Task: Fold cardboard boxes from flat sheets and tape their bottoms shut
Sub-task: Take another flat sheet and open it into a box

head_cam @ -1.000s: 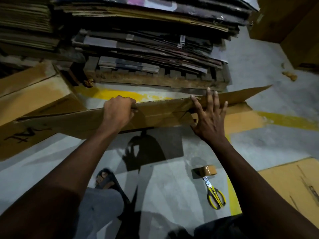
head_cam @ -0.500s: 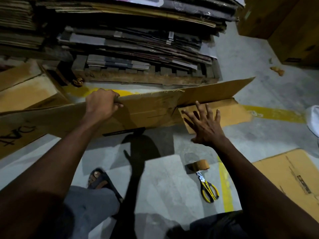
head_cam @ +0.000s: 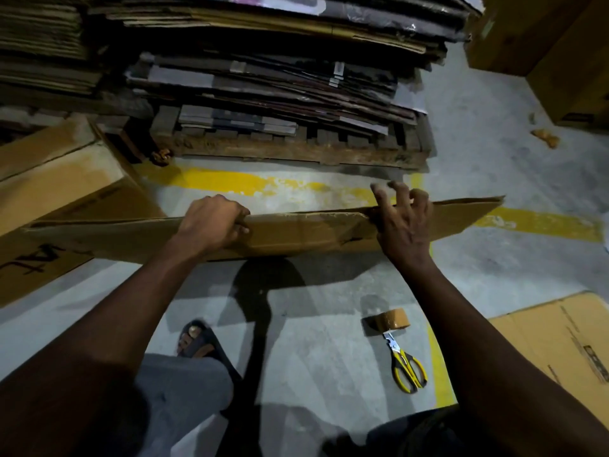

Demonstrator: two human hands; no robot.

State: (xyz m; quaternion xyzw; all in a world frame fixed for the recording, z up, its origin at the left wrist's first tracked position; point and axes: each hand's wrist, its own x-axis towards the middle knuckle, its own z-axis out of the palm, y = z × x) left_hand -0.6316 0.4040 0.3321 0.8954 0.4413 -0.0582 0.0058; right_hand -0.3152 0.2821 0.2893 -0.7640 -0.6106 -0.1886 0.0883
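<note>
Far left of the left hand: a brown closed carton [head_cam: 62, 179] on the floor, dark handwriting on cardboard below it, unreadable. Flat cardboard sheet [head_cam: 306, 230] stands on edge on the grey floor [head_cam: 313, 351], running from that left side across to the right, top edge roughly level, right end rising to a pointed flap.

Left hand [head_cam: 214, 222] curled into a fist over the sheet's top edge, fingers wrapped over the far side, thumb on the near face. Firm grip, sheet held upright.

Above and beyond both hands: a wooden pallet [head_cam: 296, 153] loaded with stacked flat cardboard [head_cam: 263, 61], dark. A worn yellow floor line [head_cam: 250, 184] runs between the pallet and the sheet.

Below the left hand, near the bottom: a foot in a dark sandal [head_cam: 197, 341], grey trouser leg beside it.

Right hand [head_cam: 403, 225] on the sheet's top edge, right of the left hand, well apart from it. Fingers spread and hooked over the edge, fingertips [head_cam: 379, 192] showing past it, palm against the near face. Loose open grip, not a fist.

Below the right hand on the floor: brown tape roll [head_cam: 390, 319], standing on its rim, touching the tip of yellow-handled scissors [head_cam: 407, 371], which lie closed just nearer.

Right of the right forearm: another flat cardboard piece [head_cam: 560, 341] on the floor. Upper right: brown boxes [head_cam: 543, 37].
</note>
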